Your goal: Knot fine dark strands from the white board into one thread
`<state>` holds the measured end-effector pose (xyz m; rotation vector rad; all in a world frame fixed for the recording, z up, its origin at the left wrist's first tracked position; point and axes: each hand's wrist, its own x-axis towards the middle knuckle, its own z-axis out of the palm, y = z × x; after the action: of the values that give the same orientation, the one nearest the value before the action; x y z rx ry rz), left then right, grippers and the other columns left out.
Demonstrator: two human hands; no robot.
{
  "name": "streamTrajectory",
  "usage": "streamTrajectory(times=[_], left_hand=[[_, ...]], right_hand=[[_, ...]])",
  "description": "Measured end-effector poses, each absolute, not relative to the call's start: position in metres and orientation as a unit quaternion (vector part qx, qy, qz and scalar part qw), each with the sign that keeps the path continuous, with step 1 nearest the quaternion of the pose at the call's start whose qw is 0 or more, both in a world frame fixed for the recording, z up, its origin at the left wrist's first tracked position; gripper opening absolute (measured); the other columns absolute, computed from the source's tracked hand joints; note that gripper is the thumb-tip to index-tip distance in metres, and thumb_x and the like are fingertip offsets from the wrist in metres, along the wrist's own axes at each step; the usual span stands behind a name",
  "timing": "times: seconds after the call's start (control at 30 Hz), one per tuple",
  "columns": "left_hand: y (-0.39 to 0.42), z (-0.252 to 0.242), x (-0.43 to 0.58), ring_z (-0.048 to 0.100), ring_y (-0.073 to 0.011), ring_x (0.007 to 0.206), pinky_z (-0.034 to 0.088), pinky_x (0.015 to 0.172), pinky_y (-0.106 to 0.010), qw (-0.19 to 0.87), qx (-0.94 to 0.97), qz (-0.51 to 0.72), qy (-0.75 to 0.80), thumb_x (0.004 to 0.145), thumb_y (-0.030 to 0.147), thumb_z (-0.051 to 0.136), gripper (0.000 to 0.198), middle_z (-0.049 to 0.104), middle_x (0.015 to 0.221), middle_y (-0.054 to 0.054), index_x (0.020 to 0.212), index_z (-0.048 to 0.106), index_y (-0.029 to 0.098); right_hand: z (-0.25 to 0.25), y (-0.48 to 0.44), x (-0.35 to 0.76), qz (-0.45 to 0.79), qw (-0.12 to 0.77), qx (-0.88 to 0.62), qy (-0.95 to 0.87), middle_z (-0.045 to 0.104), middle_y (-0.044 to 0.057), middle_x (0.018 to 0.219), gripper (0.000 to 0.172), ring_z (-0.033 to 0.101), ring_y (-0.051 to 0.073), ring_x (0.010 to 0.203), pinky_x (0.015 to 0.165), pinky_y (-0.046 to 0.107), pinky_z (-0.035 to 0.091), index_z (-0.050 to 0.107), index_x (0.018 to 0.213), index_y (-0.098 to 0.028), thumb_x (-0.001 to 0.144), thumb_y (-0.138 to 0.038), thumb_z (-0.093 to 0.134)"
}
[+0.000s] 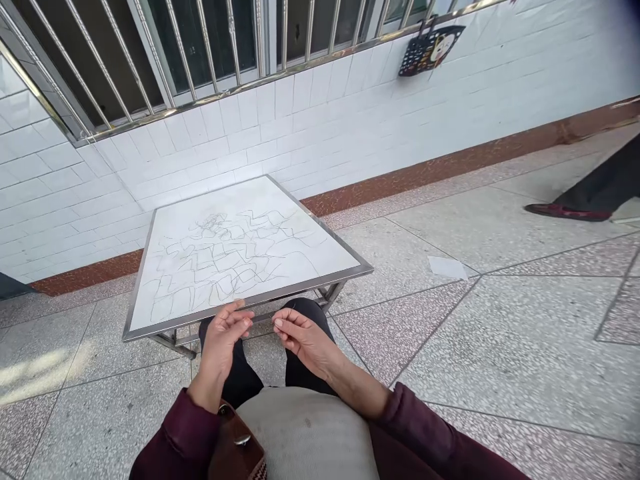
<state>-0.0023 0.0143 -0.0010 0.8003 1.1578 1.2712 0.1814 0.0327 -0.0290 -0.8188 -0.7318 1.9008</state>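
Before my lap, my left hand (224,339) is closed, thumb pressed toward the fingers near the table's front edge. What sits between its fingertips, if anything, is too fine to make out. My right hand (307,341) pinches thumb against forefinger a short way to the right; a faint dark line shows at its fingertips, too small to name. A low table (320,247) with a white top and metal rim stands just beyond both hands. Across its top lie many thin, dark, bent strands (230,257), like thread or fine wire, with a denser tangle toward the back.
Behind the table runs a white tiled wall (345,127) below a barred window (210,47). A dark patterned bag (430,50) hangs from the bars. On the speckled floor lies a white sheet (447,268). A person's leg and dark red shoe (570,211) appear at right.
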Motion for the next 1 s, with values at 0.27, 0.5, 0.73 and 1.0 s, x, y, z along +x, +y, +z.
streamTrajectory(times=[0.27,0.5,0.73,1.0], left_hand=[[0.013,0.005,0.025,0.062,-0.0115,0.07,0.045,0.067,-0.024,0.6,0.294,0.595,0.447,0.067,0.023,0.082,0.044,0.071,0.076,-0.002,0.108,0.068,0.016],[0.01,0.001,0.021,0.057,-0.0101,0.067,0.043,0.067,-0.024,0.57,0.341,0.599,0.448,0.071,0.021,0.08,0.056,0.068,0.072,0.002,0.122,0.059,0.016],[0.013,-0.008,0.024,0.055,-0.0094,0.063,0.044,0.071,-0.025,0.574,0.354,0.598,0.433,0.072,0.019,0.079,0.047,0.063,0.066,0.005,0.115,0.061,0.018],[0.021,-0.014,-0.02,0.066,-0.0166,0.081,0.049,0.073,-0.028,0.565,0.337,0.557,0.508,0.071,0.033,0.079,0.053,0.073,0.087,-0.005,0.118,0.061,0.018]], right_hand=[[-0.032,0.022,0.17,0.77,0.412,-0.34,-0.35,0.061,0.0,0.075,0.034,0.048,0.008,0.059,0.052,0.021,0.036,0.065,0.084,-0.018,0.072,-0.046,0.081],[-0.012,0.049,0.186,0.405,0.507,-0.443,-0.619,0.067,0.007,0.1,0.026,0.061,0.022,0.091,0.077,0.036,0.051,0.063,0.103,-0.023,0.087,-0.044,0.063],[0.018,0.064,0.164,0.198,0.382,-0.354,-0.831,0.074,0.002,0.09,0.013,0.061,0.022,0.088,0.079,0.036,0.05,0.068,0.096,-0.024,0.09,-0.016,0.06],[0.006,0.065,0.164,0.126,0.376,-0.361,-0.844,0.07,0.005,0.085,0.016,0.059,0.02,0.082,0.075,0.034,0.049,0.067,0.097,-0.02,0.094,-0.013,0.053]])
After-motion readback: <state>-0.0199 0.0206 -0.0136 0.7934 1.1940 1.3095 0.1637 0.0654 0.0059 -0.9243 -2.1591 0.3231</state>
